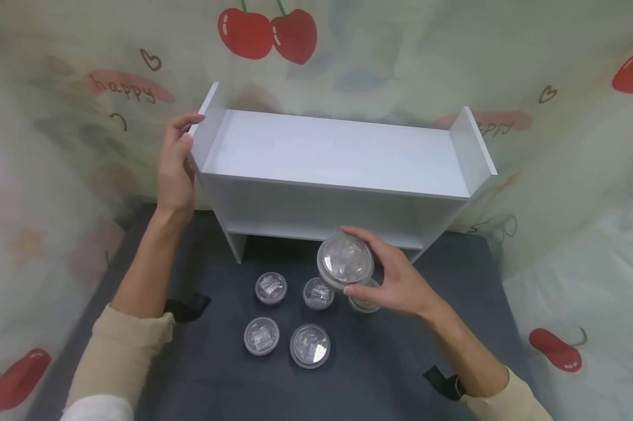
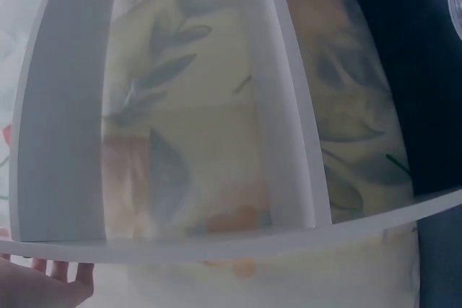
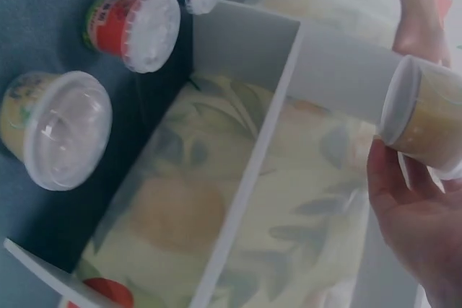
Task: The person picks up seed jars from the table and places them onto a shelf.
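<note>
My left hand (image 1: 176, 166) grips the upright left side panel of a white two-tier shelf (image 1: 332, 149). The left wrist view has the fingertips of that hand (image 2: 50, 283) at the panel's edge, beside the shelf boards (image 2: 292, 99). Between thumb and fingers, my right hand (image 1: 400, 280) holds a round tub (image 1: 345, 260) with a clear lid, raised before the shelf's lower tier. Seen from the right wrist, this tub (image 3: 437, 117) has a see-through wall and pale yellowish contents. Below it, another lidded tub (image 1: 366, 304) is partly hidden by the right hand.
More lidded tubs stand on the dark tabletop (image 1: 216, 374) in front of the shelf, among them a small one (image 1: 271, 287) and a wider one (image 1: 310, 346). Some carry red labels (image 3: 112, 25). A cloth printed with cherries (image 1: 269, 32) hangs behind the shelf.
</note>
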### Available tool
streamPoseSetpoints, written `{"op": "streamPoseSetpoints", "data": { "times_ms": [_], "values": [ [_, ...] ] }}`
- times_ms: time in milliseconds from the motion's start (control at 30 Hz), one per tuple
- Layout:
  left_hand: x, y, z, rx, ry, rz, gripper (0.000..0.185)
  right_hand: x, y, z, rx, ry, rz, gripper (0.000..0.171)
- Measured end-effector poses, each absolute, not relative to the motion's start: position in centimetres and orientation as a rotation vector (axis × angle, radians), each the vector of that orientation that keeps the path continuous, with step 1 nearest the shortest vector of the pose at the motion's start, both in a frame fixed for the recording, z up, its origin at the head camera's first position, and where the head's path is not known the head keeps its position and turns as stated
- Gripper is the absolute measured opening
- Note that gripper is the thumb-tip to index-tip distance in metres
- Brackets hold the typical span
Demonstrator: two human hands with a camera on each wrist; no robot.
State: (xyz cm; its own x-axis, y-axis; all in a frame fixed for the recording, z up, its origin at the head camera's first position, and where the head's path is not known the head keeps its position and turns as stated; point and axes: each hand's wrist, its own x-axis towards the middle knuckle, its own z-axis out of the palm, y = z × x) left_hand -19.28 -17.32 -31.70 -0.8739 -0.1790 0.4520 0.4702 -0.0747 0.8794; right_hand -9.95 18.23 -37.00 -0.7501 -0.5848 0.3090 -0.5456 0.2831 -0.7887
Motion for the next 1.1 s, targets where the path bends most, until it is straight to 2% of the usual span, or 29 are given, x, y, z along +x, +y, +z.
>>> {"op": "streamPoseSetpoints", "data": {
  "times_ms": [1100],
  "values": [
    [-19.6, -16.2, -31.9, -0.315, -1.754, -1.986, 0.036, -12.5, 14.8, -28.8, -1.151, 2.386, -1.584, 0.08]
  ]
}}
